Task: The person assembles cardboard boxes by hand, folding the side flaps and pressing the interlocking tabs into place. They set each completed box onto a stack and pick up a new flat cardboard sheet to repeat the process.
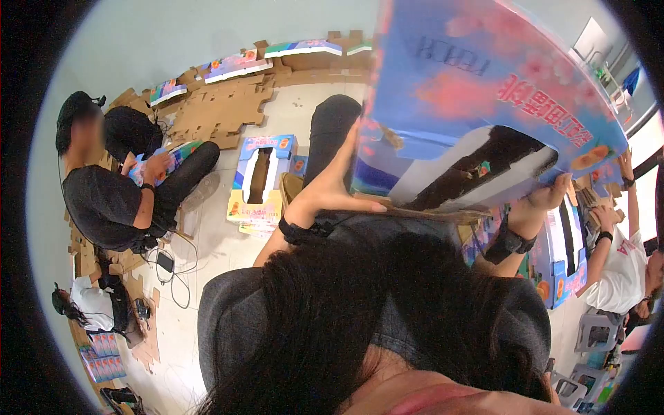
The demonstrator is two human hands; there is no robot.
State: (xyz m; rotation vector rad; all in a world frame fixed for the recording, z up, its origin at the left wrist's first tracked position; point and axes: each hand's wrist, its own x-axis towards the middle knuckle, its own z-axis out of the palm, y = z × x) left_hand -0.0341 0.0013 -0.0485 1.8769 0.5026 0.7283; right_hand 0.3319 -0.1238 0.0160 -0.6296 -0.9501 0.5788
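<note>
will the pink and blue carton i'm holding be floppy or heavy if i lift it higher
Probably fairly stiff: the carton shows no obvious sag between the left hand and right hand. It may flex around its long cut-out. Its thin cardboard suggests lightness, though contents aren't clear.

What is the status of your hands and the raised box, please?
Left hand and right hand gripping raised box. Box tilted, long slot showing. No obstruction visible.

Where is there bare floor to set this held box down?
Bare floor shows between the flat cardboard, the floor box and your knee, and more between the black device and your left shoulder. The right is crowded: boxes, a co-worker and stools.
</note>
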